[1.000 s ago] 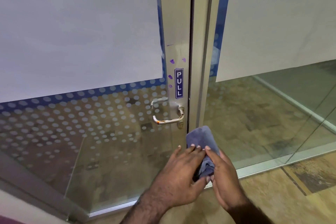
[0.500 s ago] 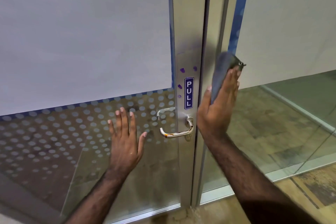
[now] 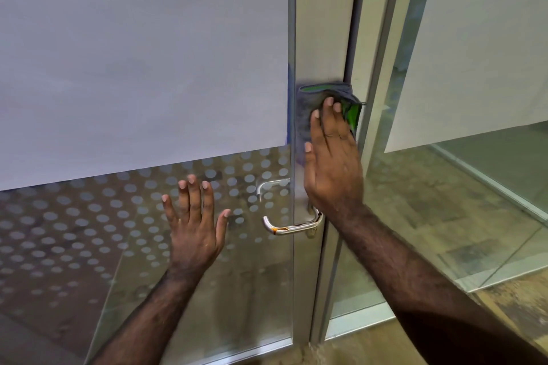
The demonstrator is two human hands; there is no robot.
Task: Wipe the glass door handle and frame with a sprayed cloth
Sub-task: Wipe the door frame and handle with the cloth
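My right hand (image 3: pixel 330 160) lies flat on a grey cloth (image 3: pixel 308 109) with a green edge, pressing it against the metal door frame (image 3: pixel 323 24) just above the handle. The chrome lever handle (image 3: pixel 292 224) juts out below my right palm, its base partly hidden by the wrist. Resting flat against the dotted glass door (image 3: pixel 74 231), left of the handle, is my left hand (image 3: pixel 194 222), fingers spread and holding nothing. The PULL label is hidden behind my right hand.
A fixed glass panel (image 3: pixel 444 216) stands right of the frame, with a white frosted sheet (image 3: pixel 489 38) across its upper part. A second metal post (image 3: pixel 382 53) runs beside the door edge. Tiled floor (image 3: pixel 519 305) shows at bottom right.
My right hand moved the cloth left from the post beside the door onto the door frame above the handle. My left hand stayed flat on the glass. A second ago both hands held the cloth low.
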